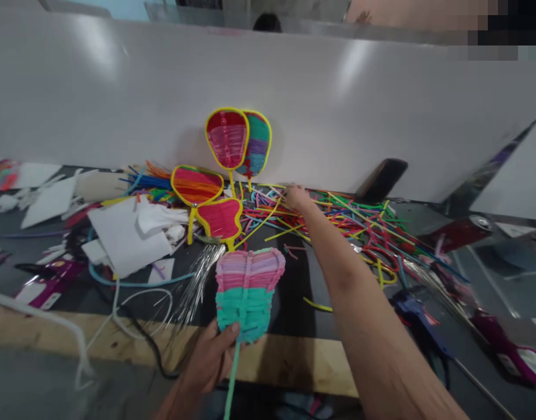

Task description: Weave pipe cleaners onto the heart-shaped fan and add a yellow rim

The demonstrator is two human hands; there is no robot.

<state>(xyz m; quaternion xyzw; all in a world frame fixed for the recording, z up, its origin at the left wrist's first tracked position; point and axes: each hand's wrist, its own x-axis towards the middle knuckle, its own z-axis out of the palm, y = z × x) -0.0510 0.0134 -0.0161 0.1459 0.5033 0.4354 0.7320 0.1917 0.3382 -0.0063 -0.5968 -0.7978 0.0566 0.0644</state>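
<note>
My left hand (pixel 211 356) grips a hand fan made of pipe cleaners (pixel 250 286), thumb on its lower front. The fan is pink and lilac above, teal below, with a thin green stem. My right hand (pixel 298 197) reaches to the back of the table, fingers curled down into a heap of loose coloured pipe cleaners (pixel 338 216). A long yellow pipe cleaner (pixel 265 220) runs from by its fingertips toward the lower left. What the fingertips hold is hidden. Beyond my left hand lie yellow-rimmed fans, one orange and red (pixel 198 185), one red (pixel 222 219).
Two more yellow-rimmed fans (pixel 227 140) lean against the white panel (pixel 141 87). White sheets (pixel 123 233) and silver strands (pixel 202 274) lie left. To the right are a phone (pixel 383 178), a can (pixel 463 230) and a blue glue gun (pixel 421 321). A cable (pixel 152 341) crosses the wooden edge.
</note>
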